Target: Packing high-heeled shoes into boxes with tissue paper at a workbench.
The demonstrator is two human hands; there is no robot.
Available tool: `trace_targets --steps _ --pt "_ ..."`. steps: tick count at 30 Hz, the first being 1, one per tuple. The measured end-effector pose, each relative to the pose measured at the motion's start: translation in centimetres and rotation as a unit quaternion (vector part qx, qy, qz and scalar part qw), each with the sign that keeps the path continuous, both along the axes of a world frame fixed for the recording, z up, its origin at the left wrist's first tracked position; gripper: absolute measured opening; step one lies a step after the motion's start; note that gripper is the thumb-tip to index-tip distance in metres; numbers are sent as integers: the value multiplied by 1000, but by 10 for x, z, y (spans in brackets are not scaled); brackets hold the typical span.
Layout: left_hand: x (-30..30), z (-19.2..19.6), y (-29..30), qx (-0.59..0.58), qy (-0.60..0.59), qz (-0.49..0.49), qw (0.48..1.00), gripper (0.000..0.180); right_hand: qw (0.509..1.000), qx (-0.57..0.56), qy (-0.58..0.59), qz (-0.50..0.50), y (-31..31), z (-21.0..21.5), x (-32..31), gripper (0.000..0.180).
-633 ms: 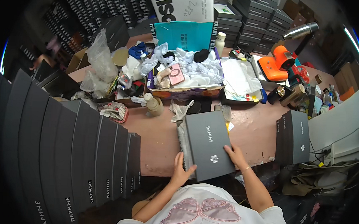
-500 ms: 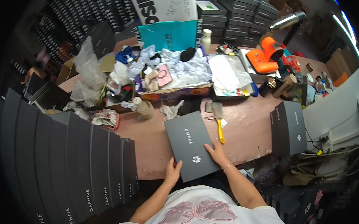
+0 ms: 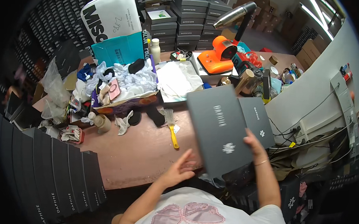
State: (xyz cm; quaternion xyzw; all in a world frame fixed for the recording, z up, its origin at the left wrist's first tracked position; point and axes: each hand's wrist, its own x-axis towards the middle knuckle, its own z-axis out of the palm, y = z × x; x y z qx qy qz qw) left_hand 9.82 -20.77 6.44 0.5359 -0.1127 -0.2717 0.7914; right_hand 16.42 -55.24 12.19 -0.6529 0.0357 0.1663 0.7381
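Note:
A flat dark grey box lid [image 3: 220, 132] with a small white flower mark is lifted and tilted above the brown table [image 3: 141, 158]. My right hand [image 3: 255, 144] grips its right edge. My left hand [image 3: 181, 170] hovers open just left of its lower corner, fingers spread, not touching it. A second dark grey box [image 3: 257, 120] lies on the table right behind the lifted one, partly hidden by it.
A yellow-handled brush [image 3: 171, 128] lies mid-table. Behind it sit a cluttered box of white wrapping paper [image 3: 126, 85], a small bottle [image 3: 100, 122] and an orange machine [image 3: 218, 57]. A row of dark grey boxes [image 3: 52, 174] stands at my left. Cables [image 3: 306, 133] hang at right.
The grey box has been lifted off the table and carried to the right. My left hand has let go of it; my right hand still holds it.

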Motion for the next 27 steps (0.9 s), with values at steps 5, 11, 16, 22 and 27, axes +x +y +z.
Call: trace_targets --steps 5,11,16,22,27 --pt "-4 5 -48 154 -110 -106 976 74 973 -177 113 -95 -196 50 26 59" --pt "-75 -39 32 260 -33 31 965 62 618 -731 -289 16 -153 90 74 64" --pt "-142 -31 101 396 -72 169 900 56 642 -350 -646 218 235 201 32 60" --pt "-223 -12 137 359 -38 334 870 54 314 -19 -918 240 498 321 -139 62" --pt "-254 -22 163 358 -66 362 858 50 225 -146 -957 108 599 293 -185 33"
